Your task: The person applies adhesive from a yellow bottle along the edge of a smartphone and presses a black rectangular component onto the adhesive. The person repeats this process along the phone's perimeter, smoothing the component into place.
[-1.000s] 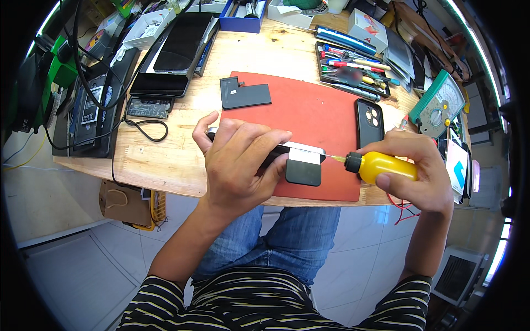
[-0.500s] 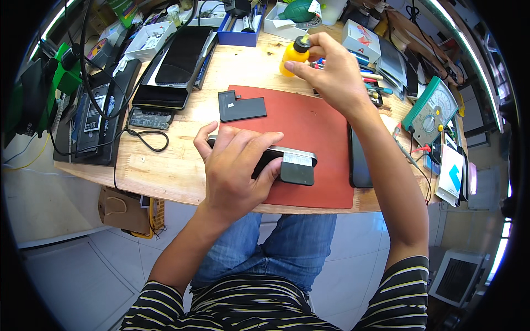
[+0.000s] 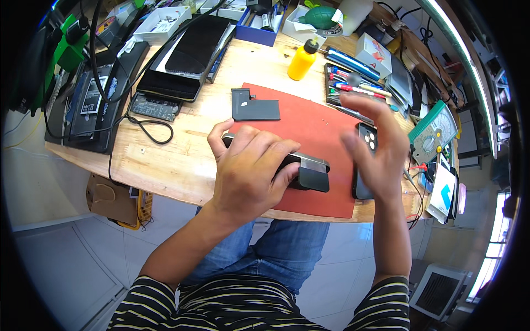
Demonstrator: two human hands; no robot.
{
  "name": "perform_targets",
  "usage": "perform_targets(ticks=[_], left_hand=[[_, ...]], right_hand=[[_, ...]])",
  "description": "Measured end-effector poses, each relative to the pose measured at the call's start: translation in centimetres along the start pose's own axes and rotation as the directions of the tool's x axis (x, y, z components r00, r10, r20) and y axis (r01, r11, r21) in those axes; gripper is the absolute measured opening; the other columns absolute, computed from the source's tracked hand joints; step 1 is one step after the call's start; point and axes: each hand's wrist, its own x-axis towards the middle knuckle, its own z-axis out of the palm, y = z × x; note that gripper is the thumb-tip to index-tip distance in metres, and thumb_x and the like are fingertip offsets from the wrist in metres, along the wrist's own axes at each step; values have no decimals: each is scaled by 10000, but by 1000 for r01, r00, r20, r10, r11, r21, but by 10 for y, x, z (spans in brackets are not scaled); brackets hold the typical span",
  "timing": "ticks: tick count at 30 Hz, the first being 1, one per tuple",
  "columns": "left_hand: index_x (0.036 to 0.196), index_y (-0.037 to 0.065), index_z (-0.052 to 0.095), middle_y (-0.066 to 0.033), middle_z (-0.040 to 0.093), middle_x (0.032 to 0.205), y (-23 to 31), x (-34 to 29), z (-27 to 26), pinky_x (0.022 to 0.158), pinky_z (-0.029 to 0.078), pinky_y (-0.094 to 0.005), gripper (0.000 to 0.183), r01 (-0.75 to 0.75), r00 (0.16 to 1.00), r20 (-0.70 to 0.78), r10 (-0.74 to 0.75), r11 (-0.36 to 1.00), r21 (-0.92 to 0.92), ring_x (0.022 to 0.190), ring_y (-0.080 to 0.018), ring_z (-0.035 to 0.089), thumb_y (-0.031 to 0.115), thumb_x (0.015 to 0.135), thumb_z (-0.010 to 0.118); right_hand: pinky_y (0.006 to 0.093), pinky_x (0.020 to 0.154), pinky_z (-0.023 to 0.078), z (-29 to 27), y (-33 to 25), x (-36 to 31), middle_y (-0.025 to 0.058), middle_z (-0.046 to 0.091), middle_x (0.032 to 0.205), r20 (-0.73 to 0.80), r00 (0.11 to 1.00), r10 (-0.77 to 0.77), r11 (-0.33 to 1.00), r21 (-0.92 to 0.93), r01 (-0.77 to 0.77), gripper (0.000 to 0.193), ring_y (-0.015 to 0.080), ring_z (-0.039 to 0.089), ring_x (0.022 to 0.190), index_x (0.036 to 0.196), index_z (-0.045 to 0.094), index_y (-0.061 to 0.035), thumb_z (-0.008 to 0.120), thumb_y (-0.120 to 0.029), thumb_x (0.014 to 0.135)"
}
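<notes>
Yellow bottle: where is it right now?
In the head view, the yellow bottle stands upright on the wooden table near the top, right of centre, beyond the red mat, just left of the pen tray.

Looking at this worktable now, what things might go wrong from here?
1. The slim device is held over the red mat by the left hand alone, so it might slip.
2. The black flap sticks out from the device's end; a bump could perhaps bend or loosen it.
3. The yellow bottle stands upright beside the filled pen tray; a careless reach by the right hand might tip it over.
</notes>
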Motion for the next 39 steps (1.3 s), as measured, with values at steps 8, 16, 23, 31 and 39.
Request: perform_targets(ticks=[8, 16, 23, 31, 39], left_hand=[[1074, 173, 751, 17, 701, 947, 1, -1, -1, 1122, 284, -518, 314, -35, 999, -37, 36, 999, 12, 931, -211, 633, 201, 779, 852], [1065, 166, 748, 15, 703, 929, 4, -6, -2, 1098, 302, -516, 293, -50, 996, -71, 51, 999, 12, 901, -208, 626, 228, 797, 849], [1037, 146, 736, 28, 665, 928, 4, -8, 0, 1061, 303, -557, 286, -86, 988, -128, 85, 996, -3, 884, -195, 605, 247, 795, 850], [1030, 147, 740, 30, 666, 913, 5, -11, 0, 1032, 311, -544, 223, -93, 985, -148, 94, 996, 14, 864, -183, 599, 306, 885, 799], [1012, 153, 742, 35, 669, 914, 5, -12, 0, 1060, 302, -552, 213, -86, 984, -154, 84, 996, -5, 874, -181, 607, 269, 852, 822]], right_hand=[[395, 808, 564, 4, -34, -55, 182, 720, 1180, 180, 959, -218, 961, -129, 243, 502, 311, 725, 991, 1173, 692, 9, 875, -104, 720], [378, 680, 570, 4, -33, -51, 172, 715, 1090, 191, 933, -304, 926, -170, 337, 468, 293, 728, 845, 1126, 722, 39, 819, -4, 670], [368, 640, 563, 4, -38, -50, 161, 703, 1043, 192, 930, -313, 918, -189, 348, 433, 280, 718, 794, 1087, 722, 47, 804, 13, 662], [365, 635, 566, 5, -40, -50, 160, 709, 1016, 169, 923, -347, 906, -193, 376, 407, 283, 727, 801, 1062, 722, 54, 797, 13, 665], [360, 640, 565, 6, -42, -49, 156, 711, 999, 164, 927, -338, 913, -182, 366, 388, 281, 727, 796, 1049, 719, 52, 791, 25, 669]])
